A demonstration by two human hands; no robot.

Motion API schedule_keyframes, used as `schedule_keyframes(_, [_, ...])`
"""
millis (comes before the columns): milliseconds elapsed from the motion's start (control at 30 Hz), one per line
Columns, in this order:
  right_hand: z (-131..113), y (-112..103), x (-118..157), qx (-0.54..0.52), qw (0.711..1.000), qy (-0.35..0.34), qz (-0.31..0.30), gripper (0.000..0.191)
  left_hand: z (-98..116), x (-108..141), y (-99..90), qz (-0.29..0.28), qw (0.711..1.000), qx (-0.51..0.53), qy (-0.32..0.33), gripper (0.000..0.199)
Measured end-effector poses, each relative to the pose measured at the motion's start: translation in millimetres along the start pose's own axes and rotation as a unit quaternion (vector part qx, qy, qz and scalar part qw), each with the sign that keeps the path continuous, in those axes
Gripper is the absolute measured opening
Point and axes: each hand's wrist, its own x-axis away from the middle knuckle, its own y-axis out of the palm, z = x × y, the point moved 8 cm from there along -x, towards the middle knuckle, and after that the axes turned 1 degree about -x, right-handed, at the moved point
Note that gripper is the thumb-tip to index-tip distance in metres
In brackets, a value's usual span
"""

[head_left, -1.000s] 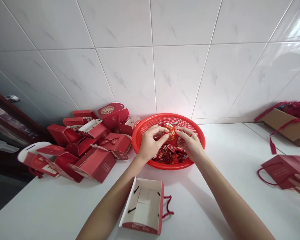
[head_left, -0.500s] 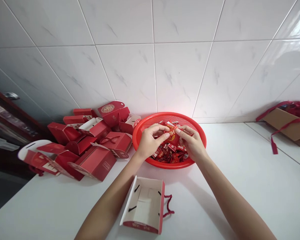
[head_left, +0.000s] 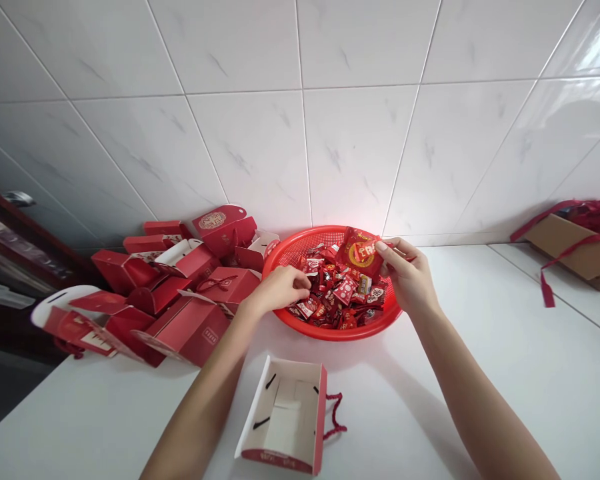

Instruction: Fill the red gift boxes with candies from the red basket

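A red snack packet point(head_left: 361, 253) with a gold round print is pinched by one corner in my right hand point(head_left: 409, 273), above the right side of the basket. My left hand point(head_left: 281, 288) hovers at the left rim, its fingers loosely bent and apart, with nothing seen in them. Beneath both hands, the round red plastic basket point(head_left: 340, 333) holds many small wrapped candies point(head_left: 344, 288), mostly red. Nearer to me stands an opened gift box point(head_left: 287, 413), pale inside, with a dark red cord handle on its right side.
A heap of red gift boxes point(head_left: 190, 330), some with lids up, lies left of the basket. At the far right a brown cardboard box point(head_left: 570, 243) holds dark red ribbons point(head_left: 546, 290). A tiled wall point(head_left: 355, 153) rises behind the white tabletop point(head_left: 480, 320).
My hands have parted. The packet has gone right with my right hand, while my left hand has let go and moved to the basket's left rim. More candies now show.
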Motion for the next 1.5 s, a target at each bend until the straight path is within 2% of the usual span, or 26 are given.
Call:
schedule_keyframes(67, [4.2,1.6,0.3,0.004,1.000,0.005,-0.004,0.040,-1.4,-2.0,8.2,-0.035,0.998,-0.053,-0.020,0.003])
schedule_keyframes(233, [16.1,3.4,0.5,0.020,1.000,0.022,0.004,0.040,1.9,-9.0,21.5,-0.070,0.992,-0.099,-0.040,0.022])
schedule_keyframes(367, [18.6,1.8,-1.3,0.015,1.000,0.023,0.011,0.042,2.8,-15.0,24.8,-0.073,0.993,-0.090,-0.036,0.021])
schedule_keyframes(500, [19.3,1.2,-2.6,0.014,1.000,0.019,0.010,0.042,4.0,-19.4,23.0,-0.062,0.997,-0.038,-0.012,0.019])
schedule_keyframes(567, [21.1,1.3,-2.8,0.009,1.000,0.020,0.009,0.042,4.5,-20.3,18.9,-0.037,0.999,-0.007,0.000,0.016])
schedule_keyframes(733, [28.7,2.1,-2.3,0.020,0.999,0.036,0.007,0.042,1.4,-16.4,-2.2,0.087,0.996,0.025,0.009,0.020])
schedule_keyframes(1033, [31.4,5.2,-1.8,0.013,0.999,0.030,-0.002,0.040,-7.3,-6.3,-35.9,0.165,0.986,-0.014,0.001,0.034])
schedule_keyframes(1133, [30.9,5.7,-1.8,0.012,0.999,0.032,-0.002,0.041,-2.0,-1.9,-35.0,0.122,0.992,-0.042,0.018,0.027])
schedule_keyframes(1233, [29.6,6.4,-1.6,0.012,0.999,0.031,-0.001,0.040,2.7,0.7,-15.0,-0.002,0.998,-0.057,0.030,0.008])
schedule_keyframes(1333, [29.0,6.7,-1.7,0.011,0.999,0.030,0.003,0.041,4.9,0.6,4.9,-0.103,0.992,-0.063,0.032,0.013])
schedule_keyframes(1433, [29.1,6.6,-1.7,0.011,0.999,0.031,0.006,0.043,6.9,-5.3,13.6,-0.139,0.988,-0.050,0.037,0.012])
schedule_keyframes(1500, [29.0,6.4,-1.5,0.011,0.999,0.032,0.009,0.044,6.8,-10.0,14.7,-0.145,0.988,-0.036,0.042,0.023])
